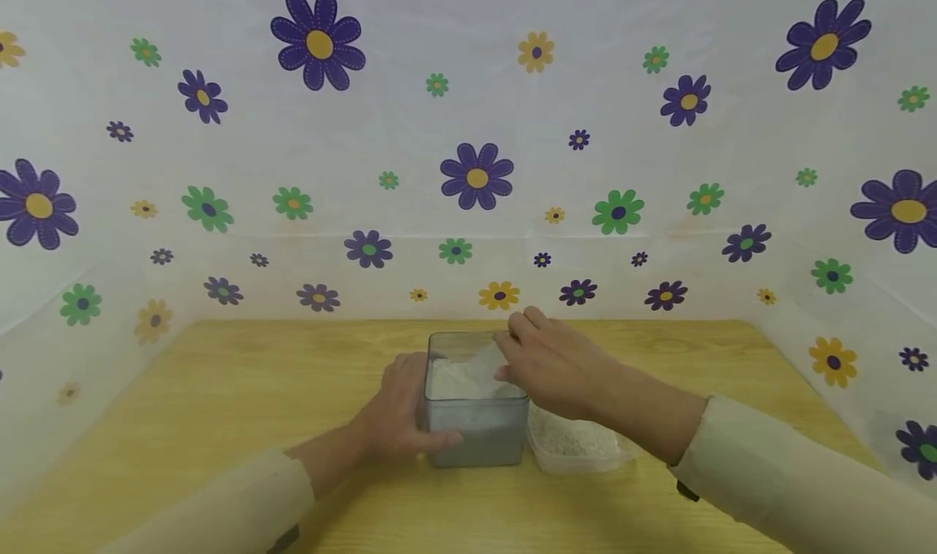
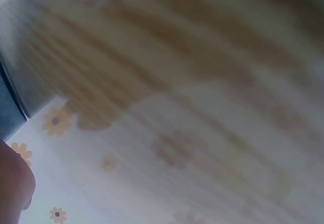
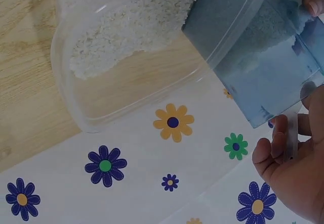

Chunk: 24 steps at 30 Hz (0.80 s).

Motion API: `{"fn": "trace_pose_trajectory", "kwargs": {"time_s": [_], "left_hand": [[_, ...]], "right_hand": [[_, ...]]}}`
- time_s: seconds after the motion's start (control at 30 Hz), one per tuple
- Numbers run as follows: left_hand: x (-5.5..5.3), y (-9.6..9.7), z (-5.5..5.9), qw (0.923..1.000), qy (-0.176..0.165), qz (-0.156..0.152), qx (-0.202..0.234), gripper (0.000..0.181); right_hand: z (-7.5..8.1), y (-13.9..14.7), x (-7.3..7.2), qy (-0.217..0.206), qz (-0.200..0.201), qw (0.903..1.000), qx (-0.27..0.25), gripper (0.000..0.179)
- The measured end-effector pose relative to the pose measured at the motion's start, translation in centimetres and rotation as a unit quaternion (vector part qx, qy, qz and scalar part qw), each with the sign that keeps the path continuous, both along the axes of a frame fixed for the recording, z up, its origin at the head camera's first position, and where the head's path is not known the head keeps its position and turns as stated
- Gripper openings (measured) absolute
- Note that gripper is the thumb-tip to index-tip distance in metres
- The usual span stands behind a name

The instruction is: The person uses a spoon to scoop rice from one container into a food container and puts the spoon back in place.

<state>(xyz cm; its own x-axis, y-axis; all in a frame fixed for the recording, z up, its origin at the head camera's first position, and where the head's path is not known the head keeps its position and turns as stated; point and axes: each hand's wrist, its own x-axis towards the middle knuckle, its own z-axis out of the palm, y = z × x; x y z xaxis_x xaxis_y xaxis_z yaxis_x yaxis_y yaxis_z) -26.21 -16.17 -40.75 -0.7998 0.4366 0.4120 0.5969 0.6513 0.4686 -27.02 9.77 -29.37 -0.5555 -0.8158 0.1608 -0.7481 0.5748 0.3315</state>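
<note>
Both hands on the job at a square bluish see-through bin (image 1: pixel 479 436) of white stuff, sitting mid-counter (image 1: pixel 256 391).
So from where I'm standing, the person's left hand (image 1: pixel 403 412) is wrapped round the near left corner of the bin, fingers along the side and thumb across the front. Right hand (image 1: pixel 560 367) comes in over the right rim with its fingers closed in a pinch on a translucent scoop (image 1: pixel 485 364), which dips inside, against the white contents (image 1: pixel 450 379). Can't make out the scoop's full shape tbh. Just right of the bin there's a clear tub (image 1: pixel 586 462) with white rice (image 1: pixel 571 434) in it, partly under the right wrist. Flowery sheet (image 1: pixel 476 98) hangs behind it all.
</note>
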Motion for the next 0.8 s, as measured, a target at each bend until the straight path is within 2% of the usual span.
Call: {"fn": "trace_pose_trajectory", "kwargs": {"time_s": [0.1,0.23,0.53,0.8], "left_hand": [[0.0,-0.1,0.0,0.9999,0.010,-0.001,-0.003,0.093],[-0.1,-0.2,0.0,0.9997,0.023,-0.005,-0.010,0.091],[-0.2,-0.1,-0.2,0.9999,0.013,-0.005,-0.006,0.094],[-0.2,-0.1,-0.1,0.9998,0.019,-0.004,-0.011,0.095]], "right_hand": [[-0.1,-0.2,0.1,-0.062,-0.016,0.9974,-0.033,0.040],[-0.2,-0.4,0.4,-0.134,-0.033,0.9879,-0.070,0.046],[-0.7,-0.5,0.7,-0.190,-0.032,0.9737,-0.121,0.049],[-1.1,0.2,0.8,-0.204,-0.039,0.9619,-0.177,0.050]]}}
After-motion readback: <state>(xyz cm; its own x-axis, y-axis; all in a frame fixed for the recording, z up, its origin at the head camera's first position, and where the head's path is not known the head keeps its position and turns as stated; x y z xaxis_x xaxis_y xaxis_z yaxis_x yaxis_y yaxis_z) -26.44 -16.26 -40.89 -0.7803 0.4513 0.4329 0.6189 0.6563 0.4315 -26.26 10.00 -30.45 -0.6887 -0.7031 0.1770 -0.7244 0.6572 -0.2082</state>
